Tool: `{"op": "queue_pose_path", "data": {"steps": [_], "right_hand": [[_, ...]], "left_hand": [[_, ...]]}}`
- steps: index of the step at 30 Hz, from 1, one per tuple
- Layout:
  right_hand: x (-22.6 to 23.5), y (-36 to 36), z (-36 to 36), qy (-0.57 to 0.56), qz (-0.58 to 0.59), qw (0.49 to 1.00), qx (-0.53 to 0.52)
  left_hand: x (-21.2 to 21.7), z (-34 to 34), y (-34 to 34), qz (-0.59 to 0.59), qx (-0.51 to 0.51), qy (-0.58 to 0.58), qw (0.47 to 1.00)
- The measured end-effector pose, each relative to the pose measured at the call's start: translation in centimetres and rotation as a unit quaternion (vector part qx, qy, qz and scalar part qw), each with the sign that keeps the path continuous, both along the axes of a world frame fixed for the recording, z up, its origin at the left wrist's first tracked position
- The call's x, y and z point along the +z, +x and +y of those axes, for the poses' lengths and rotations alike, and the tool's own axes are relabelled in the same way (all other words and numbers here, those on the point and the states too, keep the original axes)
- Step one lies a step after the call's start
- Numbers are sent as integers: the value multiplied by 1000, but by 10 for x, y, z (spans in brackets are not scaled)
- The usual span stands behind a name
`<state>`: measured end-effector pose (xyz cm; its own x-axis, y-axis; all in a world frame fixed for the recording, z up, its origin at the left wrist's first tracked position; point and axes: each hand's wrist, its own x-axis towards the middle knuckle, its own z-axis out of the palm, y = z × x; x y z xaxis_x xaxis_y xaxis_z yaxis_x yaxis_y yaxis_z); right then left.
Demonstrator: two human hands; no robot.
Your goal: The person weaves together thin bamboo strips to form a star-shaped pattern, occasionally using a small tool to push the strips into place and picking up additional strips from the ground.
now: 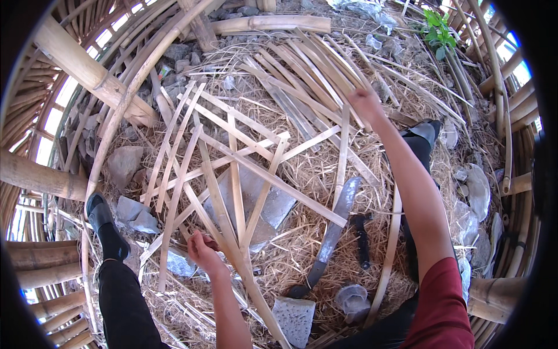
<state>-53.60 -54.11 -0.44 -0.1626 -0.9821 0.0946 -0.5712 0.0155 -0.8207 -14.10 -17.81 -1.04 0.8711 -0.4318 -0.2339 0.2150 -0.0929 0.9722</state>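
My left hand (203, 251) hovers low beside the lattice with its fingers curled; nothing shows in it. Crossed bamboo strips (233, 174) form an open, irregular lattice over a flat grey stone (253, 195). A long strip split into several prongs (251, 285) rises from the lower edge into this lattice. My right hand (366, 104) reaches forward to the right edge of a pile of split bamboo strips (302, 72). Its fingers look closed, but what they hold, if anything, is hidden. A curved machete (330, 241) lies on the shavings between my arms.
A black-handled tool (362, 241) lies right of the machete. Near me are a pitted block (294, 320) and a clear cup-like container (353, 299). Bamboo poles (87, 72) and rocks (125, 166) flank the left. My shoes (104, 218) stand on either side.
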Motion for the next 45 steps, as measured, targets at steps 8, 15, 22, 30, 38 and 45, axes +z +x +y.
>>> {"op": "queue_pose_path", "data": {"steps": [8, 15, 22, 30, 38, 45], "right_hand": [[-10, -33, 14, 40, 284, 954, 84], [-16, 26, 40, 74, 287, 954, 43], [-18, 25, 55, -50, 195, 979, 37], [-17, -51, 36, 71, 263, 958, -92], [-41, -70, 11, 78, 261, 959, -79], [-40, -108, 3, 132, -41, 985, -102]], "left_hand": [[-6, 6, 1, -15, -29, 18, 999], [-12, -1, -1, 7, -19, 4, 1000], [-15, 1, 5, 13, 2, -9, 1000], [-19, 4, 13, -29, -9, -13, 999], [-19, 4, 14, -17, -19, 3, 1000], [-31, 6, 15, -44, -19, 7, 999]]}}
